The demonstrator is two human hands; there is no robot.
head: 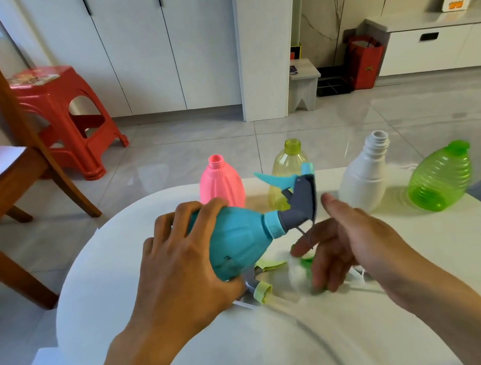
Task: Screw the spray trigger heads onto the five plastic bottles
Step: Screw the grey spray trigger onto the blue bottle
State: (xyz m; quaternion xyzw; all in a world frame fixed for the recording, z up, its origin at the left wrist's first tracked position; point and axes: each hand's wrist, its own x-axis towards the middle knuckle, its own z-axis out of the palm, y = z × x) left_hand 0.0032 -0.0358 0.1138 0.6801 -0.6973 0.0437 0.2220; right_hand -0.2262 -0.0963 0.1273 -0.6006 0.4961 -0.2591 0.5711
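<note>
**Teal bottle tipped in the left hand, trigger head fitted**

Teal bottle (236,240) lies tilted above the white table (439,276), its ribbed plastic body gripped from behind by the left hand (181,275), fingers curled over its base end. A grey-and-teal trigger head (298,201) sits on its neck, nozzle pointing away from the person.

Right of the bottle, the right hand (348,247) hovers with fingers loosely spread and thumb raised, holding nothing; its fingertips reach down toward loose heads (302,262) lying under the bottle. These are blurred and partly hidden by both hands, so their number is unclear; a pale green cap (262,292) shows among them.

Behind the bottle stand open-necked bottles: opaque pink (220,182), translucent yellow (289,167), and further right opaque white (365,174). A translucent, ridged green bottle (439,177) leans beyond the white one.
</note>
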